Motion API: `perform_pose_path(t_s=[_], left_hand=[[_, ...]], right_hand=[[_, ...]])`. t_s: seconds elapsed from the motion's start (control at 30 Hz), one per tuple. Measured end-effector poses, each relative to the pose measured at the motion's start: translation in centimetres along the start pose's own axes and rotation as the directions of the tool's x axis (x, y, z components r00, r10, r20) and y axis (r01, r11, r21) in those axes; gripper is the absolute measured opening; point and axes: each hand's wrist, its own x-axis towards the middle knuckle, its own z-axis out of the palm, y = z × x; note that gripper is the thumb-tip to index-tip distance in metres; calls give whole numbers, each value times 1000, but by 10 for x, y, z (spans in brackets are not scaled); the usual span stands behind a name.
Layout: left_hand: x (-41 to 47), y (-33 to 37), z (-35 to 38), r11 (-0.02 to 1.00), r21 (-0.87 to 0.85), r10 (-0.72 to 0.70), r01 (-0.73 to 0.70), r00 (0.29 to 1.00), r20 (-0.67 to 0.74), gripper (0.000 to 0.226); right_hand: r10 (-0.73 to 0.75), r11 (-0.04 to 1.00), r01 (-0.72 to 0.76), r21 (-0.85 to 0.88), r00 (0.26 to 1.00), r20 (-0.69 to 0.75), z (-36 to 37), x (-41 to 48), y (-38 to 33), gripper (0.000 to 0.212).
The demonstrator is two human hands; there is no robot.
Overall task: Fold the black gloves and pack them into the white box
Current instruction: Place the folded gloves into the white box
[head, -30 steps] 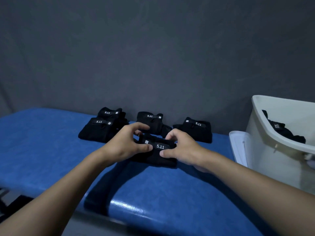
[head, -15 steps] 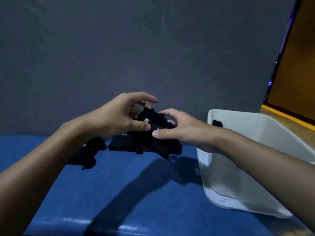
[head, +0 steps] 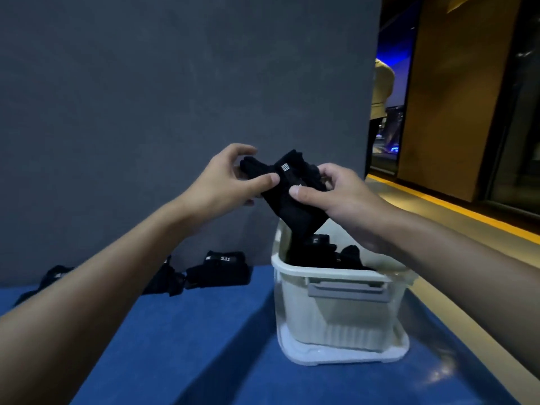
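The left hand [head: 222, 182] and the right hand [head: 342, 197] each pinch a folded bundle of black fabric gloves [head: 292, 203] between thumb and curled fingers. They hold it in the air at the centre of the frame, tilted so its lower end dips over the open mouth of the white ribbed plastic box [head: 344, 276] at lower right of centre. A second ago the same bundle lay under both hands on the blue padded table top [head: 204, 331]. Half a second ago it was already lifted and moving toward the box. The fold therefore seems finished and the carry nearly done, and what is left for this pair is probably lowering and letting go. Other black gloves [head: 330, 254] already lie inside the box. More folded black pairs with white lettering [head: 222, 271] sit on the table at lower left, against the grey wall [head: 146, 97], so the task looks only partly done.
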Motion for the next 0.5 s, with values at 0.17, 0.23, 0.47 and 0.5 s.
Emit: perform_pose_path(t_s=[0.17, 0.23, 0.47, 0.5], left_hand=[[17, 10, 51, 944, -315, -98, 99, 995, 19, 59], [24, 9, 64, 927, -350, -122, 134, 991, 56, 59], [42, 4, 94, 903, -380, -137, 199, 973, 184, 48], [44, 3, 96, 904, -375, -143, 207, 971, 193, 46]], right_hand=[[54, 998, -55, -15, 998, -15, -34, -2, 15, 35], [95, 995, -95, -4, 995, 3, -48, -3, 20, 35], [133, 991, -135, 18, 987, 92, -82, 3, 31, 49], [123, 992, -122, -18, 986, 116, -84, 4, 32, 56]])
